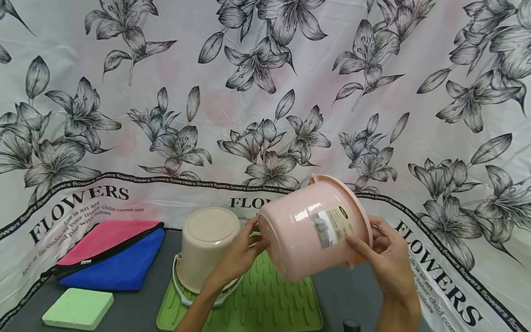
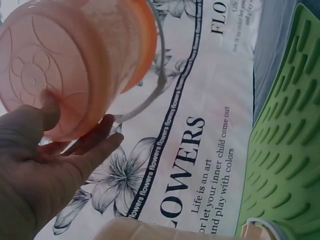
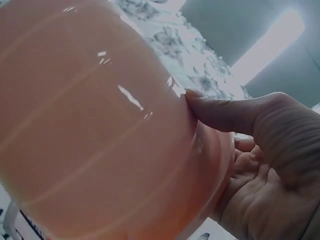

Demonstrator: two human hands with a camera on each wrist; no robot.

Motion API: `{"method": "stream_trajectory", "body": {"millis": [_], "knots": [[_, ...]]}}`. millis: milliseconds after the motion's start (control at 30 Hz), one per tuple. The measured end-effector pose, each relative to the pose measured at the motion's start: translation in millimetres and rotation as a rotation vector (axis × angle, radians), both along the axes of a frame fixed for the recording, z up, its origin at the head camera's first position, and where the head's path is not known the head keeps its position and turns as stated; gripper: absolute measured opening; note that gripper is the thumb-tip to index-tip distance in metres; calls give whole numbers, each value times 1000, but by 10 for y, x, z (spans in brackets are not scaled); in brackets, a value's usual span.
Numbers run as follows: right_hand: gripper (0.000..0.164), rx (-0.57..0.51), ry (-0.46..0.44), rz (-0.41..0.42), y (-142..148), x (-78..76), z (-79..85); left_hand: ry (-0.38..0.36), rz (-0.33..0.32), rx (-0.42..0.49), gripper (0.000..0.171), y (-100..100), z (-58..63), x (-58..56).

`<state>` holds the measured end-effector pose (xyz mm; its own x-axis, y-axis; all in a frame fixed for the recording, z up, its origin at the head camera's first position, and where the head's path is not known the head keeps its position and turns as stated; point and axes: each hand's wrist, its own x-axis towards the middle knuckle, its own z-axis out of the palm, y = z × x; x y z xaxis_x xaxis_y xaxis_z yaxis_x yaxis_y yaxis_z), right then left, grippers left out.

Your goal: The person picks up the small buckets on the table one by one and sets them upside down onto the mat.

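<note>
A pink plastic bucket (image 1: 296, 226) with a printed label is held up in the air, tilted on its side, its mouth to the right. At its base, my left hand (image 1: 238, 258) grips the bottom edge; in the left wrist view the thumb lies on the flower-moulded bottom (image 2: 32, 75). My right hand (image 1: 390, 258) holds the rim end, thumb on the outer wall and fingers behind the rim. Upside down on a green ridged mat (image 1: 282, 304) stands a beige bucket (image 1: 203, 249), its white handle (image 1: 182, 295) lying around its rim.
On the left of the dark table lie a pink and blue zip pouch (image 1: 120, 258) and a light green block (image 1: 79, 308). The top of a black object (image 1: 351, 325) shows at the front edge. A flower-printed sheet (image 1: 174, 138) hangs behind the table.
</note>
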<state>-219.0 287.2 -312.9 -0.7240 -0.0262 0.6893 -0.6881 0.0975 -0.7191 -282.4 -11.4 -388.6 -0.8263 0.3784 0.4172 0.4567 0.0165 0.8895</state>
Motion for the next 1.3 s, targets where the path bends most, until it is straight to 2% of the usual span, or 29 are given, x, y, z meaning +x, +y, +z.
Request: {"method": "stream_trajectory", "body": {"millis": [100, 167, 267, 367, 433, 533, 633, 733, 833, 1033, 1167, 1300], "knots": [[71, 72, 62, 16, 3, -32, -1, -69, -23, 85, 66, 1, 2, 21], [74, 139, 105, 15, 13, -52, -5, -115, -39, 126, 66, -1, 9, 43], [64, 251, 171, -29, 27, -75, -16, -126, -11, 141, 67, 9, 31, 71], [56, 361, 201, -89, 25, -106, -24, -71, 62, 165, 64, 30, 58, 92], [59, 422, 186, -133, 12, -125, -33, -47, 108, 199, 62, 43, 73, 109], [70, 478, 156, -185, -23, -159, -51, -38, 144, 247, 59, 51, 96, 137], [84, 500, 127, -218, -55, -194, -74, -36, 135, 279, 59, 46, 115, 145], [97, 497, 96, -192, -76, -218, -84, -35, 95, 297, 65, 23, 134, 152], [103, 518, 79, -202, -79, -224, -83, -6, 62, 281, 72, -6, 151, 167], [112, 569, -8, -238, -47, -215, -86, 126, 43, 222, 81, -2, 195, 193], [123, 603, -53, -199, -61, -272, -118, 183, 78, 194, 82, 17, 205, 177], [117, 600, -65, -187, -95, -334, -158, 220, 125, 177, 78, 11, 189, 150]]}}
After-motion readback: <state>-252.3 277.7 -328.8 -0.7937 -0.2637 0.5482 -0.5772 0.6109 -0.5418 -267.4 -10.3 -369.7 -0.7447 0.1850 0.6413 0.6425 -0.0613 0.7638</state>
